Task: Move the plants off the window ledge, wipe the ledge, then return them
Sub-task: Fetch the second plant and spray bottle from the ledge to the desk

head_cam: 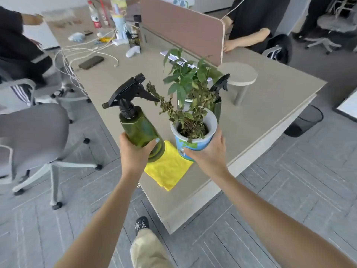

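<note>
Green plastic spray bottle (138, 128) is clamped in the left hand (135, 151); the right hand (209, 153) is closed around a blue-and-white pot (193, 141) of wilted, browning leaves. Both are held in the air above the near corner of the tabletop (260, 113), over a yellow cloth (168, 169). A healthier green plant (185, 80) stands behind. I judge this the moving step; next, both need clear spots beside the cloth.

blue pot (190, 147) print too blurred to read, no other legible text
</note>
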`<state>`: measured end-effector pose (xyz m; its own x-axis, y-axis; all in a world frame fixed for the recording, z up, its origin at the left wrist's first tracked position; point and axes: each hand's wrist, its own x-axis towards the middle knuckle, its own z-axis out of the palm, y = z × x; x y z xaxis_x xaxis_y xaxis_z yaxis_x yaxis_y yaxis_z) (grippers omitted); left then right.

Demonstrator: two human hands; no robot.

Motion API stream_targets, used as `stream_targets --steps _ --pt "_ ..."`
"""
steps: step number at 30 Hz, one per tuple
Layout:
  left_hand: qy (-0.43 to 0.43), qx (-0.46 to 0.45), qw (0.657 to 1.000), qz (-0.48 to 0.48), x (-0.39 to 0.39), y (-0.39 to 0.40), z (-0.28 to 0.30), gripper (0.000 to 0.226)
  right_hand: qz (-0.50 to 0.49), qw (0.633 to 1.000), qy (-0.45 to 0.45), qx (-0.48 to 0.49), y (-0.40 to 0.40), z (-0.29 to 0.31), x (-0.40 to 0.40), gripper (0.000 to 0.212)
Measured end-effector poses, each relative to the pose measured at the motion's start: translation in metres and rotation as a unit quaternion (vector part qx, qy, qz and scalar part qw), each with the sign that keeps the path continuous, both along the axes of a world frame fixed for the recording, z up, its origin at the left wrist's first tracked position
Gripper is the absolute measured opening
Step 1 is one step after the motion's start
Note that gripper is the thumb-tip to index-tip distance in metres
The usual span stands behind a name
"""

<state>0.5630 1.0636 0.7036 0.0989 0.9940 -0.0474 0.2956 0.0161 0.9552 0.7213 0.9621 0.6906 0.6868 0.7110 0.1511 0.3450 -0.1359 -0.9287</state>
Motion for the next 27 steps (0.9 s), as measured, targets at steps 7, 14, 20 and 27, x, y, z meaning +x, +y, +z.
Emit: stream_targets --steps 7,14,20,27 --pt "0.059 -0.017 0.994 -0.086 -0.002 0.166 -0.035 0.067 -0.078 0.995 0.067 -0.011 0.148 -0.040 -0.040 0.086" --pt "0.074 -0.016 0.985 -0.155 0.015 0.268 -0.066 0.063 -0.095 0.987 0.116 -0.056 0.231 -0.066 -0.044 0.086" --pt "0.071 -0.014 0.977 -0.199 0.038 0.291 -0.084 0.063 -0.160 0.972 0.137 -0.104 0.246 -0.079 -0.037 0.088" --pt "0.084 -0.034 0.970 -0.226 0.050 0.293 -0.102 0.069 -0.201 0.962 0.142 -0.115 0.239 -0.087 -0.037 0.092"
